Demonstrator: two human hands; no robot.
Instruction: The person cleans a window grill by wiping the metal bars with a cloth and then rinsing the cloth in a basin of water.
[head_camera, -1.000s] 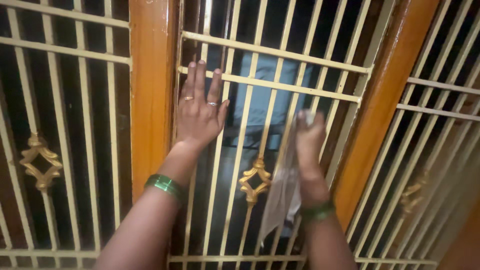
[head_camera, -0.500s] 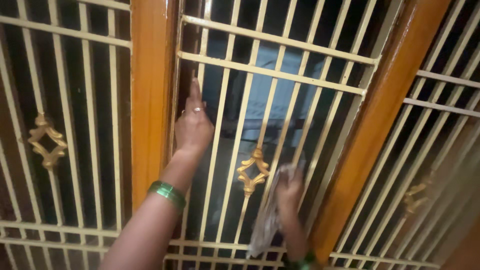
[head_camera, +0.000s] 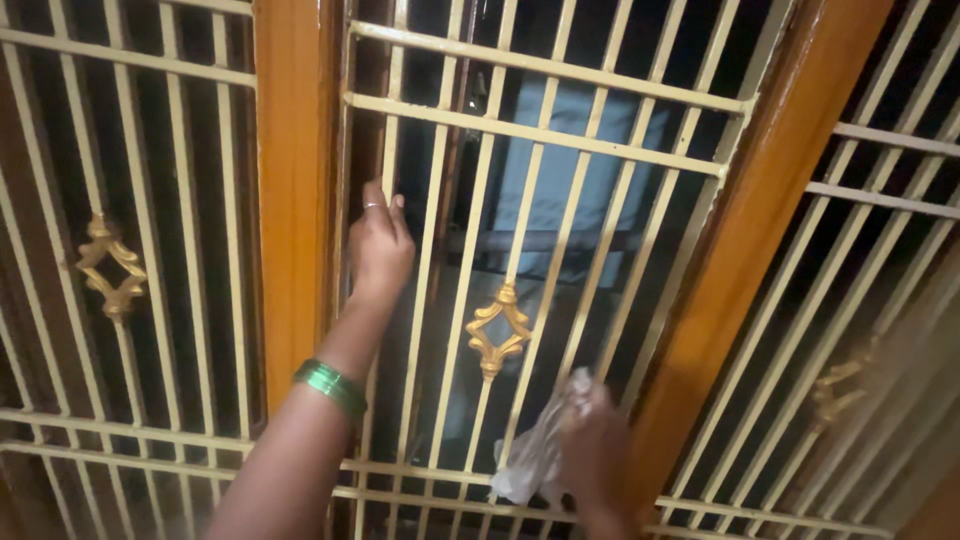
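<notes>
A cream metal window grille (head_camera: 530, 135) with vertical bars and a gold diamond ornament (head_camera: 497, 330) fills the view. My left hand (head_camera: 380, 245), with rings and a green bangle on the wrist, grips one vertical bar near the left wooden post. My right hand (head_camera: 595, 445) is low on the grille and holds a pale crumpled cloth (head_camera: 535, 460) pressed against the bars near the lower crossbar.
Orange-brown wooden posts (head_camera: 290, 190) (head_camera: 740, 250) frame the middle panel. More grille panels lie to the left, with a gold ornament (head_camera: 112, 265), and to the right (head_camera: 880, 300). Behind the bars is dark glass with a bluish shape (head_camera: 590, 170).
My right hand has slid down the bars with the cloth, from mid-height to near the lower crossbar. My left hand went from flat against the bars to gripping one bar, lower down.
</notes>
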